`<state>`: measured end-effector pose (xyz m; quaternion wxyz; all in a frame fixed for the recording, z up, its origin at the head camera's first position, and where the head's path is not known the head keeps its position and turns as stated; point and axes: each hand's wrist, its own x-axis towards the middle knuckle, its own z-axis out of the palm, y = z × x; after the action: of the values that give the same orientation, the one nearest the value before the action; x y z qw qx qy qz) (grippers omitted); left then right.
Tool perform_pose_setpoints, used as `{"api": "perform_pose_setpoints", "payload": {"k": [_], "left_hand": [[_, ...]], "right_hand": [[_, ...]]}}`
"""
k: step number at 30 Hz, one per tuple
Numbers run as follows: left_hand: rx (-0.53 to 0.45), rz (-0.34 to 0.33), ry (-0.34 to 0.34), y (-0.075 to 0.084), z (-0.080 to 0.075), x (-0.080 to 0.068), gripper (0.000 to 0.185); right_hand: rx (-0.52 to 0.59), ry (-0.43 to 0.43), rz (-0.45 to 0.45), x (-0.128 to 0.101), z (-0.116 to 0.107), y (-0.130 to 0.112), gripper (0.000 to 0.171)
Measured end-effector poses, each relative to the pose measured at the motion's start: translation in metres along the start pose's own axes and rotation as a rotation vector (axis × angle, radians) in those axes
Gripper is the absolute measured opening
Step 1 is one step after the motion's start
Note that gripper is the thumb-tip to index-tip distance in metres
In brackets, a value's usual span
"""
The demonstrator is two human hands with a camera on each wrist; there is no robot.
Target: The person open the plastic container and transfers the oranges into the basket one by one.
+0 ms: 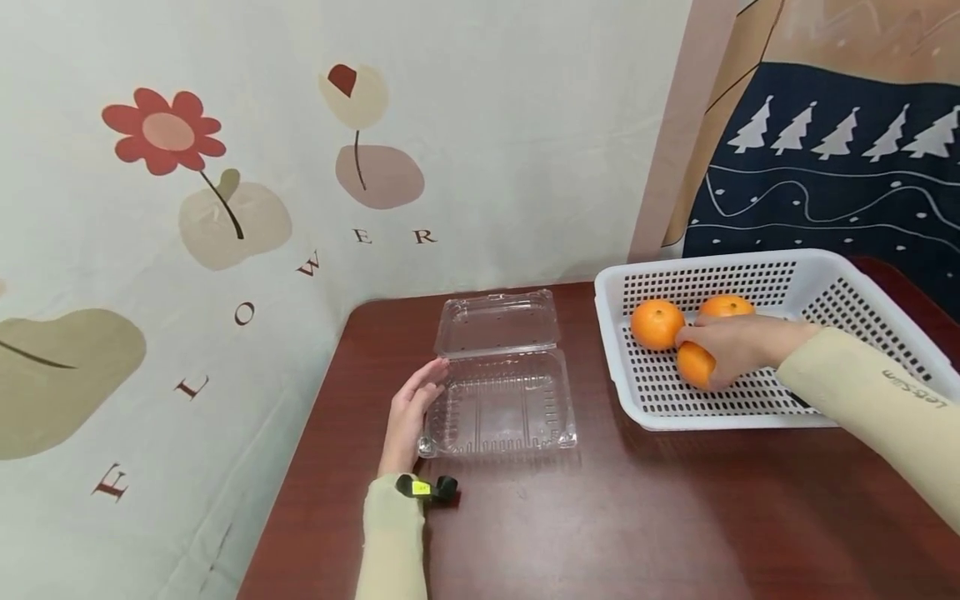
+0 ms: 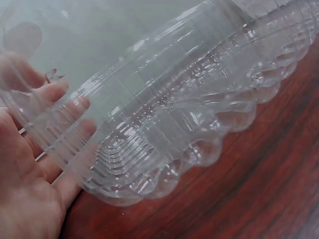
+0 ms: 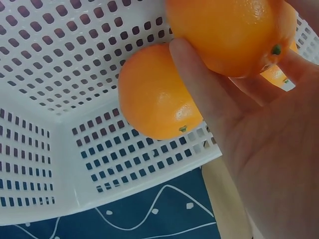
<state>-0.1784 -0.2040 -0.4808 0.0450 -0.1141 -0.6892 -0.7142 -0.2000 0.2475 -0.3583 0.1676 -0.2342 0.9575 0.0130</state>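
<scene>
My right hand [image 1: 738, 346] reaches into the white plastic basket and grips an orange [image 1: 695, 365] between thumb and fingers. Two other oranges lie close by: one orange [image 1: 657, 324] to the left and another orange [image 1: 726, 306] behind the hand. In the right wrist view the held orange [image 3: 232, 35] is beside a second orange [image 3: 157, 94]. At the left side of a clear plastic clamshell box [image 1: 498, 404], my left hand [image 1: 411, 408] rests with fairly straight fingers against the outer wall. The left wrist view shows those fingers [image 2: 55, 92] through the clear plastic.
The white basket [image 1: 611, 358] stands at the right of the dark red table [image 1: 600, 525]. The clamshell's lid [image 1: 497, 323] lies folded back toward the wall. A printed cloth [image 1: 510, 150] hangs along the back and left table edges.
</scene>
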Motion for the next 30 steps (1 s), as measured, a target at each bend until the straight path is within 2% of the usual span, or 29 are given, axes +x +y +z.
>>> {"api": "perform_pose_setpoints", "payload": {"k": [6,13,19,26,30], "left_hand": [[-0.007,0.022,0.028,-0.007,-0.005,0.003,0.035],[-0.048,0.009,0.034,-0.011,-0.002,0.0,0.035],[-0.021,-0.011,0.035,-0.01,-0.002,0.0,0.037],[0.083,-0.08,0.072,-0.008,-0.004,0.001,0.037],[0.088,-0.079,0.083,-0.007,-0.006,0.002,0.041]], "right_hand": [[-0.012,-0.005,0.016,0.003,0.0,0.001,0.066],[-0.026,-0.012,0.008,0.005,0.0,0.0,0.065],[-0.022,-0.031,0.025,0.007,0.0,-0.005,0.066],[0.007,0.001,0.055,0.003,-0.006,-0.004,0.063],[0.046,0.02,0.075,0.0,-0.013,-0.004,0.063]]}}
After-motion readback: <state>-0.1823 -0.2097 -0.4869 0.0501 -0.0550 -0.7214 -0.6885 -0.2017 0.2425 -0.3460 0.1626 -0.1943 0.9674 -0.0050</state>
